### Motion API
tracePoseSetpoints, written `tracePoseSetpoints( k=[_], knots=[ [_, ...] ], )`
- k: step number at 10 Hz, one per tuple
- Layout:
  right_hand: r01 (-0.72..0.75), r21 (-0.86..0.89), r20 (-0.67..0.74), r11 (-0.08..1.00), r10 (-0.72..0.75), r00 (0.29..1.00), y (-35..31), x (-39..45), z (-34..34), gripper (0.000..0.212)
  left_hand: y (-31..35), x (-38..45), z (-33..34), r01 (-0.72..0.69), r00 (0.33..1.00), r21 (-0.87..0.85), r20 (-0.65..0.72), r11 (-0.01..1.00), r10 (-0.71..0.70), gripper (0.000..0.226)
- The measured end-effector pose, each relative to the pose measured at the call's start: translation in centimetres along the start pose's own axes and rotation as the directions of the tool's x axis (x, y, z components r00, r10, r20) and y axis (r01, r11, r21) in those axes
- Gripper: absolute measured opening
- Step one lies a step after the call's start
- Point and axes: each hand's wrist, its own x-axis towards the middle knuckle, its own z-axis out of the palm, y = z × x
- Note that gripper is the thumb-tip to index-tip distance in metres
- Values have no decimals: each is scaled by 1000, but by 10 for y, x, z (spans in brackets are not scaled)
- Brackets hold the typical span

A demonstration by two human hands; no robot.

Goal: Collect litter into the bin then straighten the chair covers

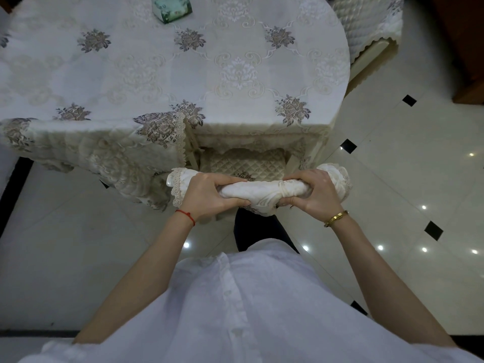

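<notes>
A chair stands pushed under the table in front of me, its quilted cream seat cushion showing beneath the table edge. Over the top of its backrest lies a white lace-trimmed chair cover, bunched along the rail. My left hand grips the cover's left part and my right hand grips its right part, both with fingers curled over the rail. Lace ends stick out beyond each hand. No litter or bin is in view.
The table carries a cream floral cloth and a green tissue pack at its far edge. A second covered chair stands at the upper right, another covered chair at my left. Glossy white tiles surround me.
</notes>
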Motion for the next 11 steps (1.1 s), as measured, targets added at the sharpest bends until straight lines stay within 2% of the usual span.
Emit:
tracePoseSetpoints(
  k=[5,8,9,11],
  knots=[
    [-12,-50,26,999,14,1000,2,8,-2,58,5,10,-6,41,999,15,32,999,-41,49],
    [98,-42,94,994,-94,991,-8,-5,-2,59,6,-9,-16,44,997,117,61,992,-52,60],
    [117,-7,79,993,-116,990,-9,-13,-5,52,12,-20,-18,22,999,176,34,984,-28,66],
    [127,-98,-34,987,-131,991,-15,-32,-9,42,24,-34,-21,-57,990,270,-108,961,89,50]
  ],
)
